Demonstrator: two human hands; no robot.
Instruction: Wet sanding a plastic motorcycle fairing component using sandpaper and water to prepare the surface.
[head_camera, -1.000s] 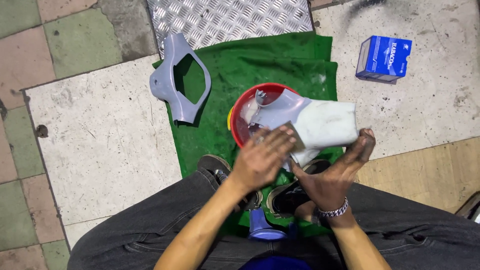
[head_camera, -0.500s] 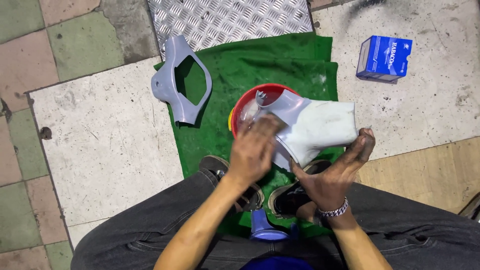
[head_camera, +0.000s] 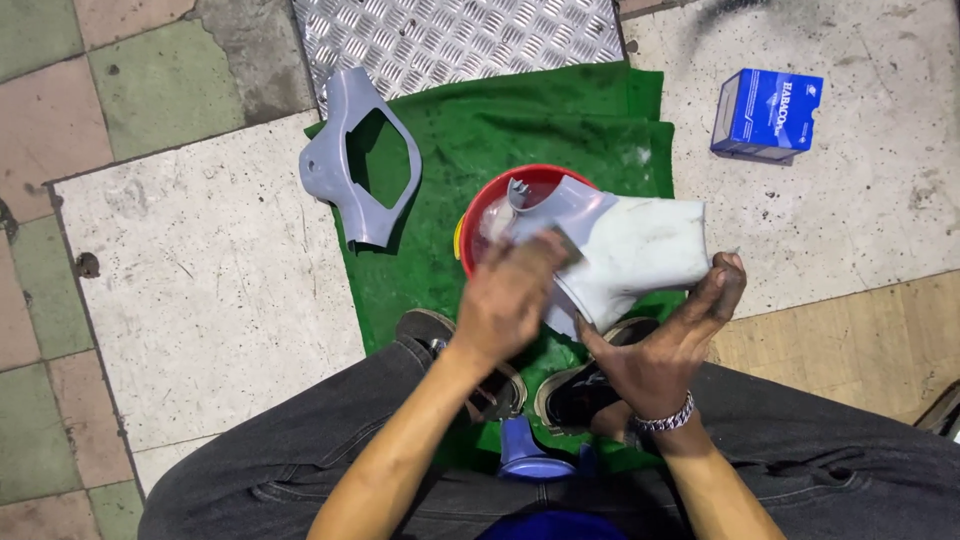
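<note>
While the right hand (head_camera: 665, 350) grips the lower edge of the pale grey plastic cover (head_camera: 625, 255), the left hand (head_camera: 510, 295) presses, fingers closed, on its near face; whether it holds anything is unclear. Held above the red basin (head_camera: 485, 205) on the green mat (head_camera: 480, 130), the cover looks light, stiff and probably slippery; its rims give the surest hold.

I note the grey panel (head_camera: 630, 255) looks like moulded plastic, matt with a dusty whitish film. The second grey cover (head_camera: 350, 160) is smoother plastic with a slight sheen. Red basin (head_camera: 480, 210): glossy plastic. Green mat (head_camera: 560, 120): napped cloth. Chequered plate (head_camera: 450, 35): ribbed metal. Blue box (head_camera: 765, 112): cardboard.
</note>
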